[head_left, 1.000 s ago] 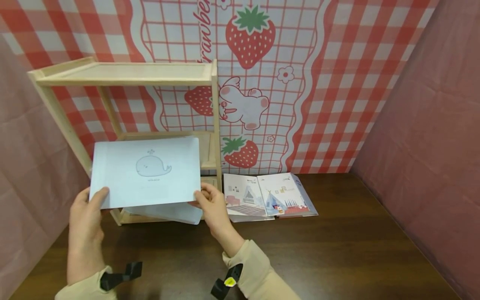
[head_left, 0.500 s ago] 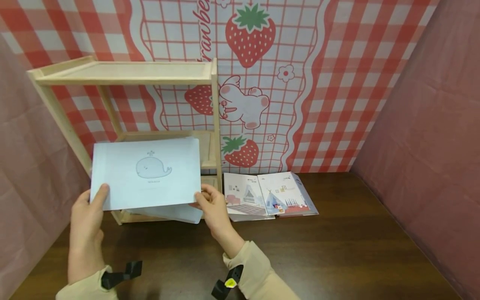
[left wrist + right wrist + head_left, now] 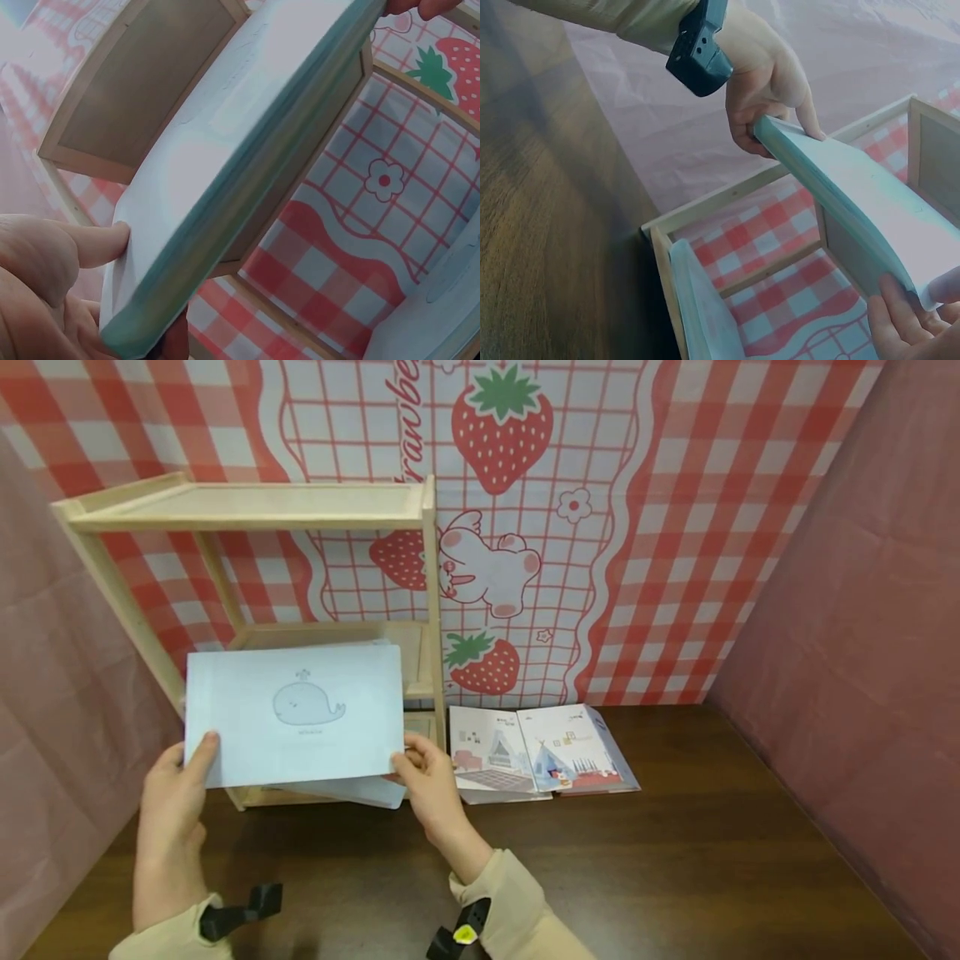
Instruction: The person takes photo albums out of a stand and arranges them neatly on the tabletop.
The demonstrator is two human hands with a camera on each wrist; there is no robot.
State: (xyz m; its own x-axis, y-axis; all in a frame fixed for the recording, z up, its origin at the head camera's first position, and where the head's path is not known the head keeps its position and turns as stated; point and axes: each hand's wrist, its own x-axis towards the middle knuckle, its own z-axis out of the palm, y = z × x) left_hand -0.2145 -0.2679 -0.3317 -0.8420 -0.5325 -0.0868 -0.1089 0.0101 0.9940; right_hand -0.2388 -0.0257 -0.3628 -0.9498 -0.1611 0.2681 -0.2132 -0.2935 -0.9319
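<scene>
A pale blue notebook (image 3: 300,752) with a whale drawn on its cover is held up in front of a wooden shelf rack (image 3: 255,514). My left hand (image 3: 171,818) pinches its left edge, thumb on the cover and fingers underneath. On the opposite edge, my right hand (image 3: 433,793) pinches the lower corner between thumb and fingers. Both wrist views show the notebook's thick greenish page edge. Below it, another pale notebook (image 3: 360,792) lies on the rack's bottom shelf, partly hidden by the held one.
Right of the rack, an open picture book (image 3: 543,752) lies on the dark wooden table (image 3: 675,860), its pages showing tents. A red-checked strawberry cloth (image 3: 697,527) hangs behind. Pink cloth (image 3: 847,635) closes off both sides.
Both hands have lowered the notebook slightly, so its upper edge now sits lower against the rack. The grip of each hand looks the same.
</scene>
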